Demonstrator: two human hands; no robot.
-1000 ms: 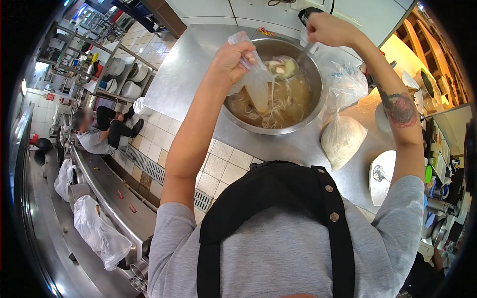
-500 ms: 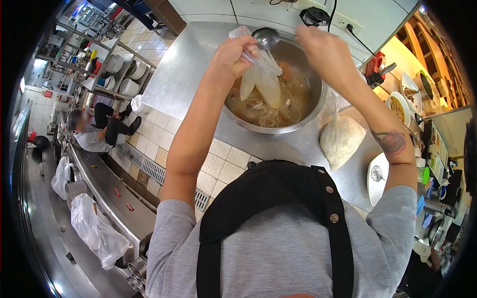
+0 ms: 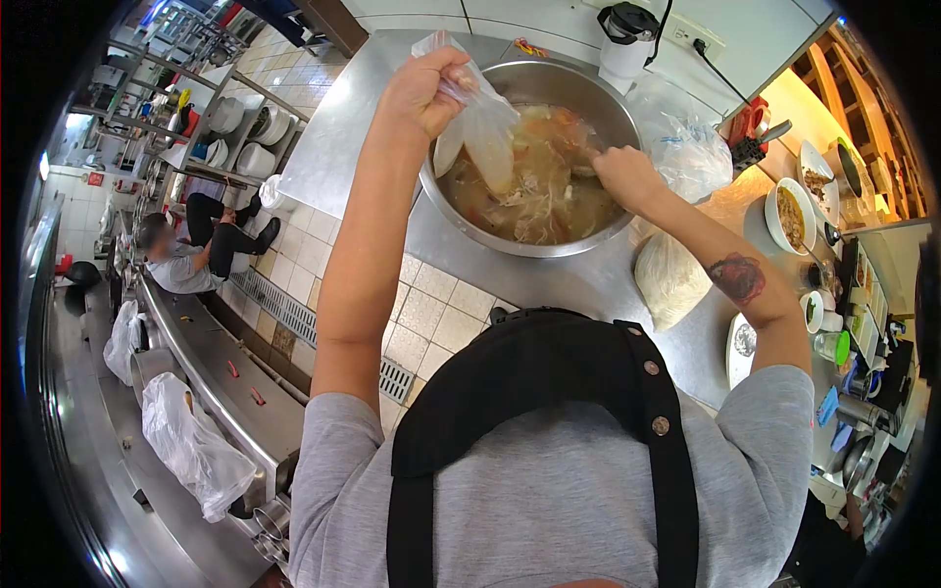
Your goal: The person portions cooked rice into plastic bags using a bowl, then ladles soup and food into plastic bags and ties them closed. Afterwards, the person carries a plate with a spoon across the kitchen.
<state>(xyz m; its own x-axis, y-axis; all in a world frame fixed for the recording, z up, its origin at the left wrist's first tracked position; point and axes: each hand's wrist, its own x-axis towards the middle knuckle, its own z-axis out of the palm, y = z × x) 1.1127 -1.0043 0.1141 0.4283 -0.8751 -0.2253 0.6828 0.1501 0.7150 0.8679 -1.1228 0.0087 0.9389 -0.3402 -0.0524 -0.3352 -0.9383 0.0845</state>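
My left hand (image 3: 427, 90) is closed round the top of a clear plastic bag (image 3: 487, 142), which hangs with pale liquid in its corners over the left side of a large steel bowl (image 3: 534, 249). Brownish soup (image 3: 539, 211) with shredded pieces and orange bits fills the bowl. At the bowl's right side, my right hand (image 3: 625, 176) is closed on the handle of a ladle; its head is blurred or down in the soup. Just right of the bowl, a tied bag of pale food (image 3: 670, 282) lies on the steel table (image 3: 470, 267), partly behind my right forearm.
A lidded container (image 3: 627, 44) stands behind the bowl, near a socket with a black cord. Crumpled plastic (image 3: 686, 137) lies to the right, with a food bowl (image 3: 790, 216) and a white dish (image 3: 740, 351) beyond. A person (image 3: 181, 257) sits at the left.
The ladle has gone from above the bag down into the bowl, and my right hand has lowered with it. My left hand and the bag have shifted slightly left.
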